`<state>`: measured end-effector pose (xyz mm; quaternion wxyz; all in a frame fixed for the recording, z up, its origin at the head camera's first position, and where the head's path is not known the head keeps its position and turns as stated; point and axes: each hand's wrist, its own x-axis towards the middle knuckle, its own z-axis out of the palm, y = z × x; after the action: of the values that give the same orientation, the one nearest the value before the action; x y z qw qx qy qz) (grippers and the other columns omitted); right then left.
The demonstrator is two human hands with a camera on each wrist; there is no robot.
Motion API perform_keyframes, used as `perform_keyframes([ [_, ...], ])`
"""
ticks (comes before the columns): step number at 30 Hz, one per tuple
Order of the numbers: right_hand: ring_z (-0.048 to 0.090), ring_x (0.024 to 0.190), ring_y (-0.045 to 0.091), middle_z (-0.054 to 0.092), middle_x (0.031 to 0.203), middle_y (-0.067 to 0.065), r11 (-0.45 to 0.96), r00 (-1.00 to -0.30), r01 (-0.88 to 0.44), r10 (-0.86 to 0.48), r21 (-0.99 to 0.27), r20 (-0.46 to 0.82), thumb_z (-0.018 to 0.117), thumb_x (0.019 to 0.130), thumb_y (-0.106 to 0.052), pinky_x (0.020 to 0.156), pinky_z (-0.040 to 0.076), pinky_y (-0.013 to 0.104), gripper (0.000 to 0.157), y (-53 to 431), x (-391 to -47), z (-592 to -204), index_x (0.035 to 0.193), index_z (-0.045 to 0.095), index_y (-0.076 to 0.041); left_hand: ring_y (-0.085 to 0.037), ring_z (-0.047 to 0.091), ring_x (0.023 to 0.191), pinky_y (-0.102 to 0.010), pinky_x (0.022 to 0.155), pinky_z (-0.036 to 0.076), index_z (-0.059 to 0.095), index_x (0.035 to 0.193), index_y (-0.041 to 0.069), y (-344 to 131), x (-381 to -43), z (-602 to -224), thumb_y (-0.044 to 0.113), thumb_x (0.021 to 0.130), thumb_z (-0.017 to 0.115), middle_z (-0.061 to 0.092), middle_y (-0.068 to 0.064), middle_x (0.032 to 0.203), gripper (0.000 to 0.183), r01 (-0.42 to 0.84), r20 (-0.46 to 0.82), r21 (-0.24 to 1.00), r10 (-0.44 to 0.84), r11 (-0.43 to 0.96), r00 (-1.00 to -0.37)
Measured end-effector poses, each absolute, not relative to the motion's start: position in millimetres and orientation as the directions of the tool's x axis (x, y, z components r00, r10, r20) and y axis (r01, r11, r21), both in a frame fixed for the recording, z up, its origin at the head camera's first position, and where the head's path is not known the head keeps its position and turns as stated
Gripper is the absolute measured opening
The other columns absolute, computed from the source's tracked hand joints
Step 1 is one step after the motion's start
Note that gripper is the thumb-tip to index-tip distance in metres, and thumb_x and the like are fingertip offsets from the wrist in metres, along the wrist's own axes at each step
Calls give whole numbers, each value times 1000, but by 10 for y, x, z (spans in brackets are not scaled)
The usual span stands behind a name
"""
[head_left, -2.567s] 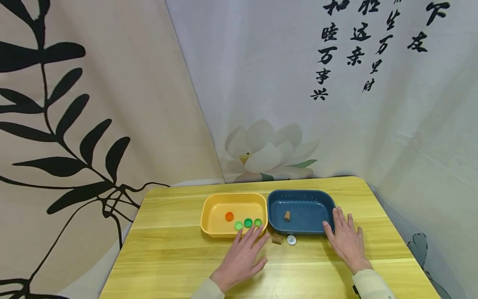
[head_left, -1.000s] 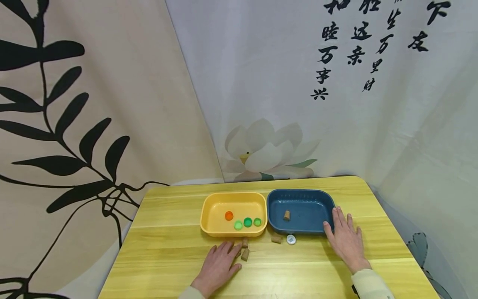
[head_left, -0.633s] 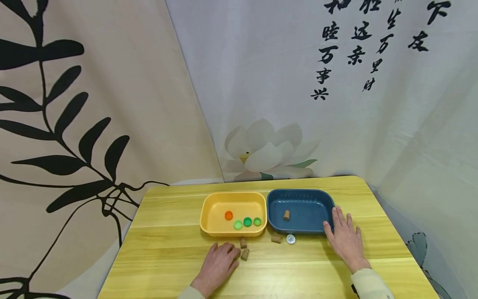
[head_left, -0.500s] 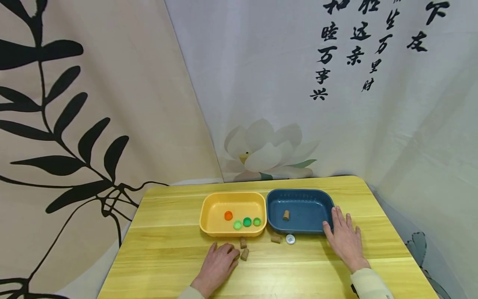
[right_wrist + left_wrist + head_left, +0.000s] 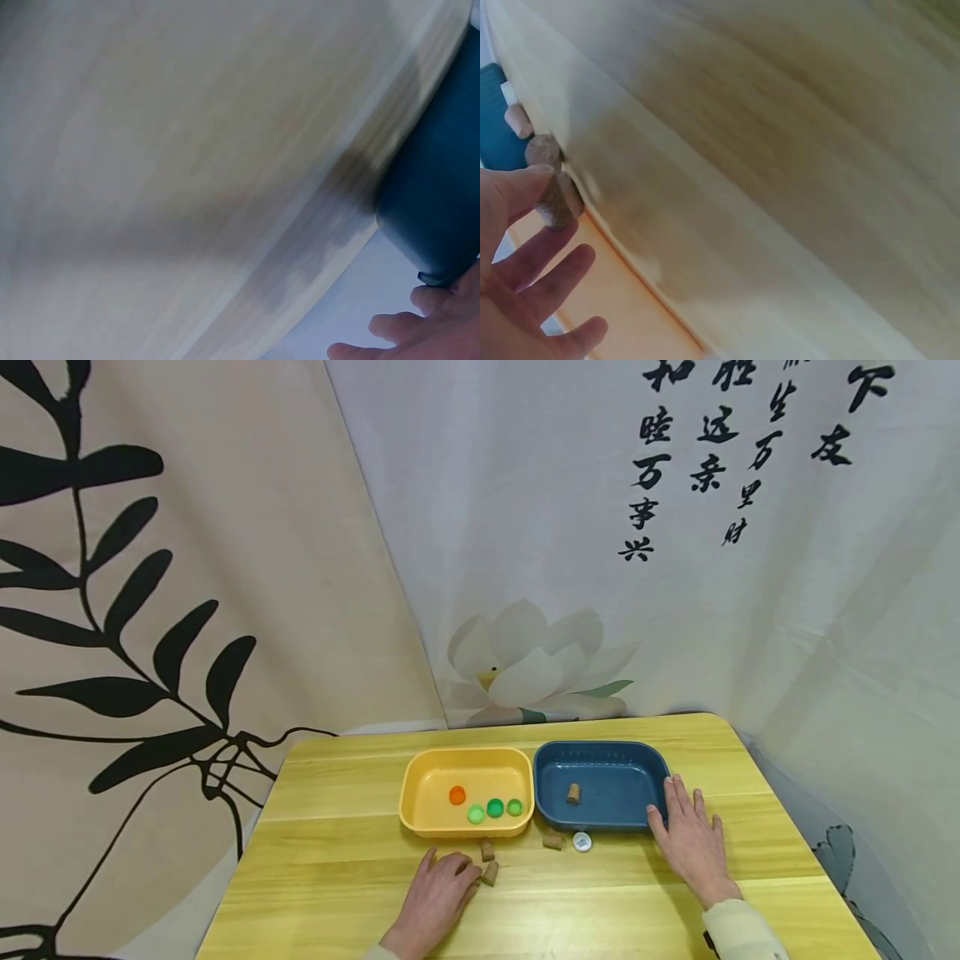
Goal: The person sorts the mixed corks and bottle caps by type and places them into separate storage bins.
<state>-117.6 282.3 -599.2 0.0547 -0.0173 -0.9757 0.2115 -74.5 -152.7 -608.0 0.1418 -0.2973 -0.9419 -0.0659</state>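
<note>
My left hand (image 5: 433, 897) is low over the table in front of the yellow tray (image 5: 420, 823). In the left wrist view, its thumb and index finger pinch a brown cork (image 5: 553, 207); the other fingers are spread. Right beside the fingertips, a tilted cork (image 5: 490, 873) lies on the table, and another cork (image 5: 487, 850) is at the tray's front wall. My right hand (image 5: 692, 845) rests with straight fingers at the right end of the blue tray (image 5: 622, 823), fingertips on its rim. One cork (image 5: 573, 793) is inside that tray.
The yellow tray holds an orange cap (image 5: 457, 795) and several green caps (image 5: 495, 808). Before the blue tray lie a cork (image 5: 552, 842) and a silvery-white cap (image 5: 582, 842). Both trays stand side by side on the wooden table (image 5: 345, 793), with printed cloth hanging behind.
The left hand has drawn back from the yellow tray's front edge toward the lower left, uncovering corks, and its fingers have closed on one. The right hand stays at the blue tray.
</note>
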Motion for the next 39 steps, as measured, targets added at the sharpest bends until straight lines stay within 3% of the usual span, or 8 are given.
perform_keyframes([
  [17,16,149,57,17,170,23,907,-993,10,58,-421,101,40,111,-46,106,14,84,73,2823,-1171,-6001,164,21,1,-21,65,120,-61,105,46,74,115,23,-1337,-741,-5810,24,91,80,70,-1,126,24,642,442,92,546,761,-712],
  [25,17,149,57,18,169,23,910,-991,4,57,-414,117,39,111,-48,106,15,84,74,2823,-1167,-6005,164,21,1,-21,62,125,-57,112,42,73,118,26,-1026,-846,-5633,24,94,78,70,4,125,25,637,486,127,512,760,-708],
  [39,18,149,57,18,169,23,908,-992,5,57,-419,113,41,110,-47,106,15,84,74,2825,-1171,-5997,163,21,1,-22,62,127,-57,110,45,74,120,25,-522,-1152,-5431,23,96,77,70,2,129,25,669,515,126,528,732,-675],
])
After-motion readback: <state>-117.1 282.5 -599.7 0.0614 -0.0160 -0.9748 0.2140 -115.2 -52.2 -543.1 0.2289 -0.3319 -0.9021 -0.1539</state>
